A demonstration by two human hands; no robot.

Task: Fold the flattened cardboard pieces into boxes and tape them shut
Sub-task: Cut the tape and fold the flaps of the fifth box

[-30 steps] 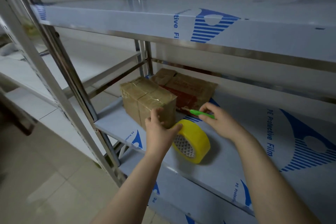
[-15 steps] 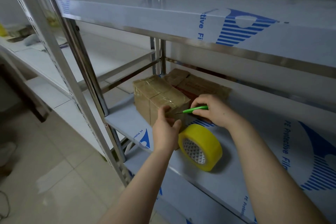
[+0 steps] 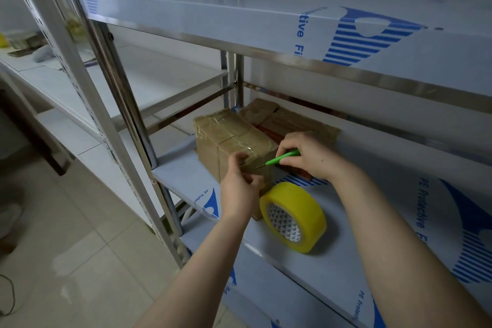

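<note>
Left hand [image 3: 241, 189] pinches tape strip [image 3: 252, 162] on box [image 3: 231, 136] end; right hand [image 3: 311, 154] grips green cutter [image 3: 283, 157], blade between my fingers. I'd hold it taut and slice close to the cardboard. Tape roll [image 3: 292, 217] sits just below the left fingers, on shelf [image 3: 372, 261].
</note>
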